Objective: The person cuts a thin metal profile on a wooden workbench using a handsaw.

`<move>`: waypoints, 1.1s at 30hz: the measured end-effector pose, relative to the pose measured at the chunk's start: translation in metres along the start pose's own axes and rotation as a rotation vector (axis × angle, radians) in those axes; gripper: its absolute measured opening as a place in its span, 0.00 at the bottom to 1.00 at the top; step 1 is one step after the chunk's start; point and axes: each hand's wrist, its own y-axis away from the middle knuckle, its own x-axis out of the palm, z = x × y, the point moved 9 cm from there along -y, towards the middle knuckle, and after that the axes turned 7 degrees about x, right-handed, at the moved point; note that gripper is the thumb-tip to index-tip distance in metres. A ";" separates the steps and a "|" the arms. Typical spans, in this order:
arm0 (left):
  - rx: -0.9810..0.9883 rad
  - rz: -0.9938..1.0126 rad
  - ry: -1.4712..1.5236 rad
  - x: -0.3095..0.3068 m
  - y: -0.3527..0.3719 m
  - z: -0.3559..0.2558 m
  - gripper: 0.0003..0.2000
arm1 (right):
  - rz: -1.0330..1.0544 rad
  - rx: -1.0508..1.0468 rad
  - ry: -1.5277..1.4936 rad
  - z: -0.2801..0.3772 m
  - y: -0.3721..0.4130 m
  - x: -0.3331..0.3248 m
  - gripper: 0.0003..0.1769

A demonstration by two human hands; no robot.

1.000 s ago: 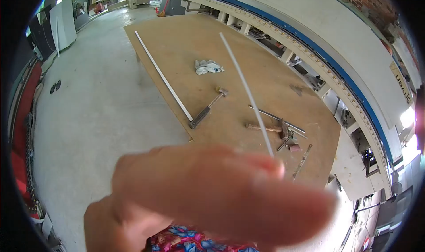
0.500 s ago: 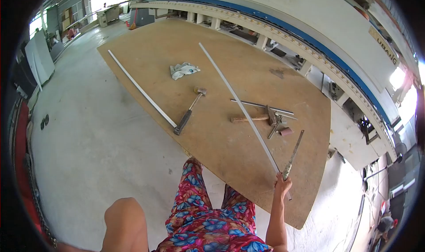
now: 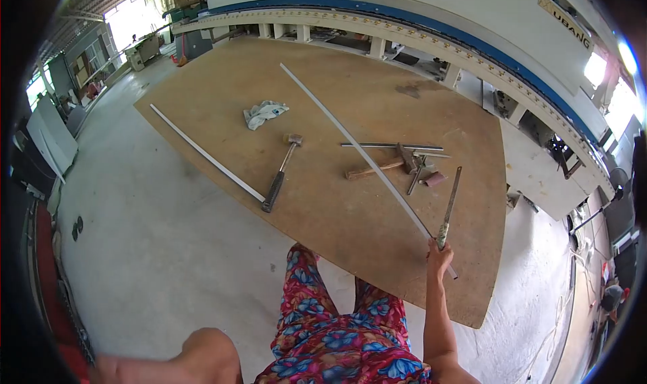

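My right hand (image 3: 441, 256) is closed round the pale, mottled handle of a long narrow blade tool (image 3: 452, 205), which points away from me. A long thin metal bar (image 3: 357, 146) slants across the brown board (image 3: 317, 215) and passes at my right hand; whether my fingers also touch it is unclear. Just beyond the blade lie a wooden-handled hammer (image 3: 377, 169), a dark rod (image 3: 391, 146), small metal tools and a reddish-brown roll (image 3: 435, 180). My left hand (image 3: 104, 368) is a blur at the lower left, its fingers indistinct.
On the board are a black-gripped hammer (image 3: 275, 185), a crumpled white cloth (image 3: 264, 113) and a white strip (image 3: 202, 149) along the left edge. A large machine (image 3: 404, 30) spans the board's far side. A person (image 3: 613, 298) is at the far right.
The view has shifted, and the board's contents sit differently in it. My right hand still holds the blade tool, now more upright in view. My left forearm has swung out to the left.
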 end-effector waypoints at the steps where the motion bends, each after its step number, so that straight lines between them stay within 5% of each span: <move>1: -0.179 0.062 -0.176 -0.013 0.011 0.004 0.17 | 0.009 0.038 -0.034 -0.002 -0.006 0.003 0.10; 4: -0.640 0.176 -0.590 -0.059 0.056 0.008 0.21 | -0.014 -0.029 0.000 0.011 -0.022 0.012 0.10; 10: -0.954 0.536 -1.181 -0.135 0.135 -0.005 0.05 | -0.013 -0.084 0.027 0.039 -0.044 0.041 0.10; 14: -1.313 0.333 -1.225 -0.195 0.193 -0.013 0.05 | -0.004 -0.099 0.079 0.053 -0.050 0.069 0.10; 18: -1.525 0.407 -1.373 -0.251 0.249 -0.039 0.11 | 0.082 -0.118 0.093 0.047 -0.050 0.097 0.10; 30: -1.481 0.740 -1.567 -0.365 0.355 -0.047 0.16 | 0.214 -0.230 -0.082 0.090 0.020 0.071 0.12; 33: -1.649 0.833 -1.573 -0.385 0.381 -0.030 0.16 | 0.251 -0.238 -0.003 0.086 0.039 0.059 0.14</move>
